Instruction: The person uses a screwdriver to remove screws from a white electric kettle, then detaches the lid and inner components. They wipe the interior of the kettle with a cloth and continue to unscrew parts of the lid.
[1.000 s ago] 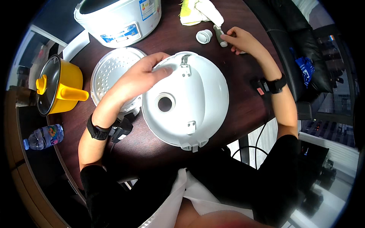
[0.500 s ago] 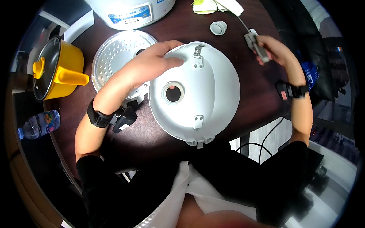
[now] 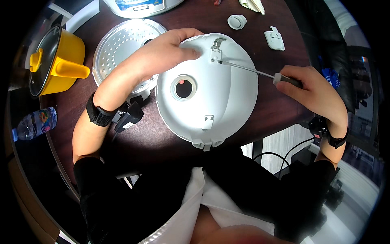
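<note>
- You are working at a dark brown, smooth wooden table [image 3: 162, 138] with a rounded front edge; pale floor and black cables show beyond it at your lower right.
- Lying flat before you on the table is the round white plastic cooker lid [image 3: 211, 101], domed, with a circular hole near its middle and a small metal bracket at its far edge.
- Your left hand [image 3: 170, 49] rests palm down on the lid's far left rim, fingers spread and pressing it, closed on nothing.
- Your right hand [image 3: 308, 87] is clamped around the dark handle of a thin metal screwdriver [image 3: 248, 70], whose shaft runs leftward, its tip at the bracket.
- Your hands are well apart, one on each side of the lid.
- Left of the lid lies a round perforated silvery metal plate [image 3: 118, 44], partly under your left forearm.
- Further left stands a yellow pot with a stubby handle and glass lid [image 3: 57, 65]; what it holds cannot be seen.
- A clear plastic water bottle [image 3: 34, 124] lies at the far left edge, off the table.
- At the top sits the white cooker body [image 3: 142, 6], mostly cut off.
- Beyond the lid lie a small round white cap [image 3: 237, 21] and a small white rectangular plastic piece [image 3: 274, 40].
</note>
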`<control>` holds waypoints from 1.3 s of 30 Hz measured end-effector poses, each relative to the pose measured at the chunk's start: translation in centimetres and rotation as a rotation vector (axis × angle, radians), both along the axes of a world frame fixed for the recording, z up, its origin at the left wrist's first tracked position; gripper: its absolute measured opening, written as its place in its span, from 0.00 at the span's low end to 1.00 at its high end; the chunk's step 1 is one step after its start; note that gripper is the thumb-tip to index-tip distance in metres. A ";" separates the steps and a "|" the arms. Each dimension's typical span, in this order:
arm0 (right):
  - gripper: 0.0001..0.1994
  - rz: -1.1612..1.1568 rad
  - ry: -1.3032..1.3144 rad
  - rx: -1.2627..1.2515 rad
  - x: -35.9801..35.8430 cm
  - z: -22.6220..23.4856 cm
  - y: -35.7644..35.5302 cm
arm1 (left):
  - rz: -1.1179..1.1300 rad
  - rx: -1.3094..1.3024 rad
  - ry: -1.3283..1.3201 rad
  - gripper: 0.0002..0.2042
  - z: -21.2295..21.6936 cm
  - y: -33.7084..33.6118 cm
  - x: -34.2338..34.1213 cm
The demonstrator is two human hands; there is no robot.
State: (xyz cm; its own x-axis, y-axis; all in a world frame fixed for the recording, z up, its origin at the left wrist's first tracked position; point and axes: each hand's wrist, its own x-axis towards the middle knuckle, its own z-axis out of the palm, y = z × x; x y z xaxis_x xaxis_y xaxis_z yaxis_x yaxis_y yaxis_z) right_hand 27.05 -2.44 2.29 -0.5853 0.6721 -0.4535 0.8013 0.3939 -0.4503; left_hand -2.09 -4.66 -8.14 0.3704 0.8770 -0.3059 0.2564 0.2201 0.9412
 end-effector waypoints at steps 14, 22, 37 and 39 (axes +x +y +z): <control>0.10 0.023 -0.084 0.177 -1.5 1.2 -1.1 | -0.059 0.079 0.069 0.24 0.4 0.2 -0.3; 0.09 0.067 -0.102 0.272 -2.2 1.8 -1.3 | -0.056 0.117 0.080 0.24 0.1 0.1 -0.4; 0.12 0.327 -0.241 0.730 -2.9 1.8 -1.4 | -0.044 0.088 0.089 0.25 0.3 0.3 -0.5; 0.13 0.430 -0.249 0.806 -3.3 2.3 -1.0 | -0.035 0.105 0.097 0.26 0.1 0.4 -0.5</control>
